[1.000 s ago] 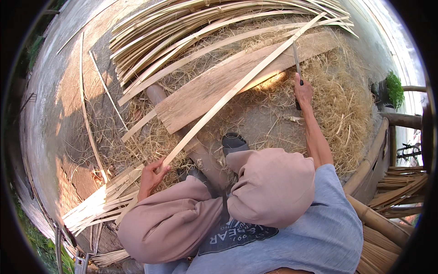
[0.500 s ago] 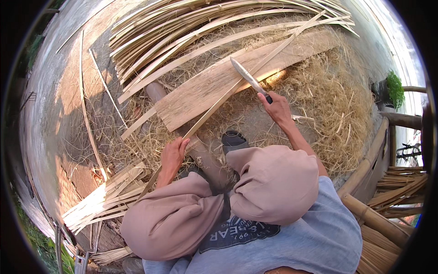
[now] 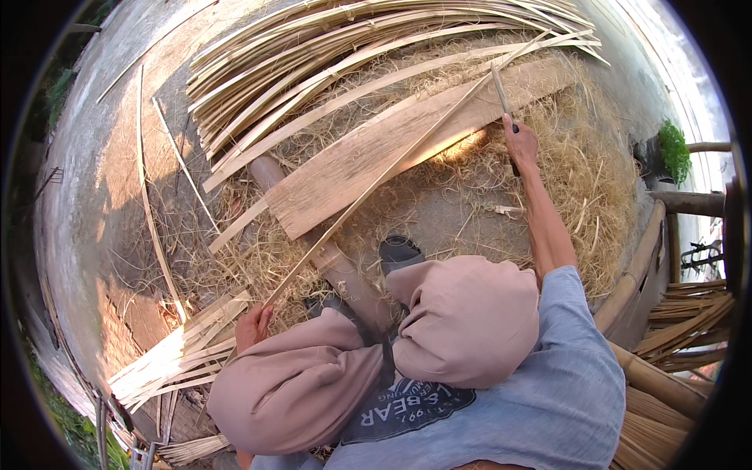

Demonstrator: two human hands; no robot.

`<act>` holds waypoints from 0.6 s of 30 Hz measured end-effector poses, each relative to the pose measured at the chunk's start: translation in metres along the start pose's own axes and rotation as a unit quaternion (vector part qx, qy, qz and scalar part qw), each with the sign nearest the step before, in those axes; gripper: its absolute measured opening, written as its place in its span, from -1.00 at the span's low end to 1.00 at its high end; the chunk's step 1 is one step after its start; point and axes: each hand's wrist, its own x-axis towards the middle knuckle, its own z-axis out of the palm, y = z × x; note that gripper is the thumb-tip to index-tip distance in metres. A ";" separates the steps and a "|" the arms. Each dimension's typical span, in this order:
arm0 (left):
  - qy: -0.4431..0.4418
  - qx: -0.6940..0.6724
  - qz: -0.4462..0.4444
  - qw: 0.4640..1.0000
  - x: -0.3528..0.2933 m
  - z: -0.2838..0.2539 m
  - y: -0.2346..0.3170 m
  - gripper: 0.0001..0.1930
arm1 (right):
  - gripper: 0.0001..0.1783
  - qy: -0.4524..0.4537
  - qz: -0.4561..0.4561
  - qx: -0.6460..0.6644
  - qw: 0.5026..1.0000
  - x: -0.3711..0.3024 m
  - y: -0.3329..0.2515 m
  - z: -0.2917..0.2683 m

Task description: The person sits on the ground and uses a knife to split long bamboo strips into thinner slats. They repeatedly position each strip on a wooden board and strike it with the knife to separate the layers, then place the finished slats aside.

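Observation:
A long, narrow bamboo strip (image 3: 364, 198) runs slantwise across a wide wooden plank (image 3: 313, 188). Its near end is in my left hand (image 3: 252, 327), closed beside my left knee and partly hidden by it. My right hand (image 3: 521, 147) is wrapped round the dark handle of a knife (image 3: 500, 88), arm stretched out past the plank's far right part. The blade points away from me, its tip close to the strip's far part; whether they touch I cannot tell. Under the plank lies a thick round log (image 3: 270, 174).
Many split bamboo strips (image 3: 258, 74) lie in a pile beyond the plank. Curly shavings (image 3: 583, 180) heap up on the right. More pale strips (image 3: 176, 341) lie at my left, and bamboo poles (image 3: 630, 266) stand along the right edge.
My right hand has carried the knife away from me and to the right, turning the blade more upright. My left hand has drawn back toward my left knee, still gripping the strip.

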 end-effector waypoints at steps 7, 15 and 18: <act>0.119 0.049 0.150 0.980 0.058 0.039 0.116 -0.61 | -0.25 -0.191 0.025 0.108 0.975 -0.115 -0.082 0.019; 0.029 0.001 0.137 0.990 0.098 0.057 0.133 -0.63 | -0.34 -0.301 -0.186 0.083 0.932 -0.275 -0.145 -0.004; -0.027 -0.088 0.107 0.990 0.099 0.057 0.140 -0.62 | -0.36 -0.226 -0.058 0.087 0.968 -0.221 -0.126 0.001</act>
